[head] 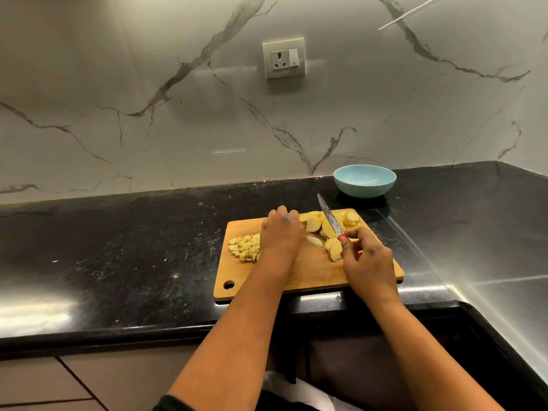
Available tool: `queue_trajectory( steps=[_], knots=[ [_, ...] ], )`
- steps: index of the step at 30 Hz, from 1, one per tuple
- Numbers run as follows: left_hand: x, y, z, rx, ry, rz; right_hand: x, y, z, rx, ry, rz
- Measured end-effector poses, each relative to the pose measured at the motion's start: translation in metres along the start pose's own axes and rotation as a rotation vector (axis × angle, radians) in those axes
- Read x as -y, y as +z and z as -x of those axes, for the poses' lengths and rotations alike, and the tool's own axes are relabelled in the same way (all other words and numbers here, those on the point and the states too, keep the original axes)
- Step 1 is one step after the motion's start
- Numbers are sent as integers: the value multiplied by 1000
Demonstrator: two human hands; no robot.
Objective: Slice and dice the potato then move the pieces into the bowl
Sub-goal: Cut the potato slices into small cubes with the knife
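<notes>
Right now the person stands at a black tabletop (118,247) with a wooden board (311,271) squared in front of them. Their right hand (366,259) grips the red handle of a knife (329,215), blade angled up and away over the potato slices (326,226), probably lifted between cuts. The left hand (280,232) lies knuckles-up on the board, fingers bent down at the near edge of the slices; whether it pinches one or only steadies them I cannot tell, since the fingertips are hidden. It sits between two heaps, which looks deliberate: uncut slices stay on the right by the knife, finished dice (245,247) are pushed left out of the way. One pale slice (314,241) lies alone between the hands, likely next for cutting. Behind the board, near its far right corner, a blue bowl (364,180) waits within reach. I see no potato in it, so most slices remain undiced and nothing has been moved over.
</notes>
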State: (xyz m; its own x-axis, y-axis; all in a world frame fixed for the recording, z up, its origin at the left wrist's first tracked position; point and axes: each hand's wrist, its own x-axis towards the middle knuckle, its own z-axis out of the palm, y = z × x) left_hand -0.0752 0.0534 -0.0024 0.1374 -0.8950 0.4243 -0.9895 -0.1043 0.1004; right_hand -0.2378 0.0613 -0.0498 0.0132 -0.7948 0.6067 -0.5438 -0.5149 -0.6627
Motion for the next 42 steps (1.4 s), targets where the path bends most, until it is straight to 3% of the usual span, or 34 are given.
queue_trajectory(
  steps=[4, 6, 9, 12, 24, 32, 36, 42],
  knots=[
    [3, 0, -2, -5, 23, 111, 0, 0, 0, -1, 12, -4],
    [0, 2, -5, 100, 108, 163, 1, 0, 0, 2, 13, -5],
    [-7, 6, -9, 294, 193, 35, 2, -1, 0, 2, 17, 0],
    [-8, 14, -11, 348, 175, 32, 4, -1, 0, 7, 19, 4],
    [8, -5, 2, 481, -236, 198, 12, -6, 2, 47, 49, 36],
    [16, 0, 31, 162, -217, 401, 45, -27, 8, 332, 209, 229],
    [12, 12, 37, 130, -247, 444, 67, -32, 11, 465, 237, 465],
    [12, 18, 43, 86, -213, 427, 86, -32, -1, 536, 230, 529]
  ],
)
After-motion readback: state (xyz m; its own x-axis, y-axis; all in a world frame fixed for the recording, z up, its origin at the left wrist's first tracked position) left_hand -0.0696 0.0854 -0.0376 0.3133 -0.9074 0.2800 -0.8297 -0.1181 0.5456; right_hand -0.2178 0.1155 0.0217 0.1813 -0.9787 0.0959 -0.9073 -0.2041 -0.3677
